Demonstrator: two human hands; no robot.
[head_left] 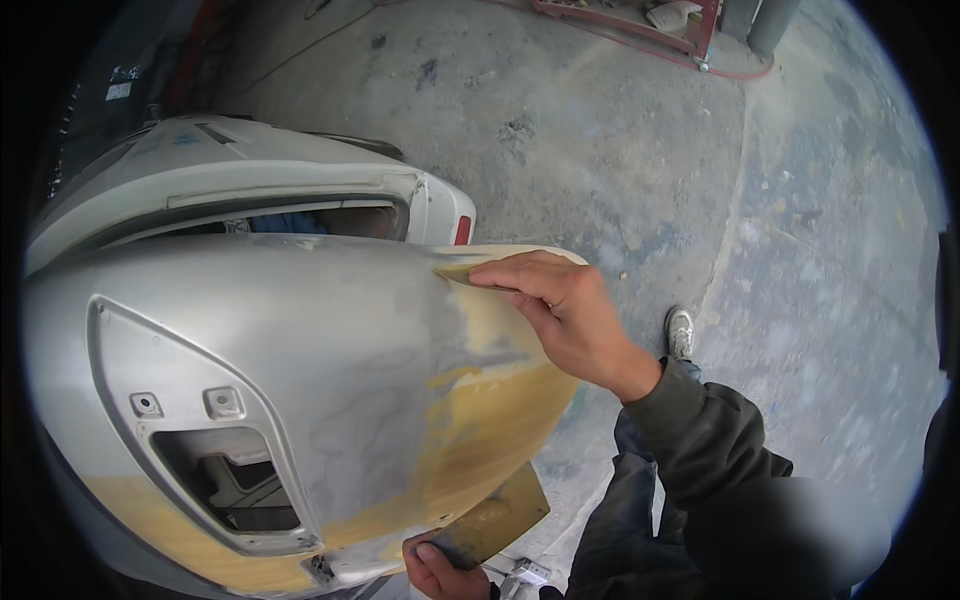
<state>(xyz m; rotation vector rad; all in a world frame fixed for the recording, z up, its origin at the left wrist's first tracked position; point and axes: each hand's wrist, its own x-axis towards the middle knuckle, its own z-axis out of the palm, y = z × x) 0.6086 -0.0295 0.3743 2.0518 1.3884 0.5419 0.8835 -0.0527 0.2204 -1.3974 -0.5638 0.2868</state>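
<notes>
My right hand point(570, 310) is closed on a thin flat spreader point(492, 287), its fingers pressing the far edge down on a curved silver car panel point(350, 300). Yellow-tan body filler point(510, 400) covers the panel's right end, with grey smears beside it. Lower down, my left hand point(440, 572) grips a flat olive-coloured board point(505, 515) by its corner, beside the panel's lower right edge. Its thumb lies on top; the fingers underneath are mostly hidden.
Behind the panel stands a white car body point(290, 165) with a red light. A recessed opening point(228, 478) is at the panel's left. A red-framed cart point(630, 22) and a hose are at the back. My shoe point(680, 333) rests on the stained concrete floor point(800, 260).
</notes>
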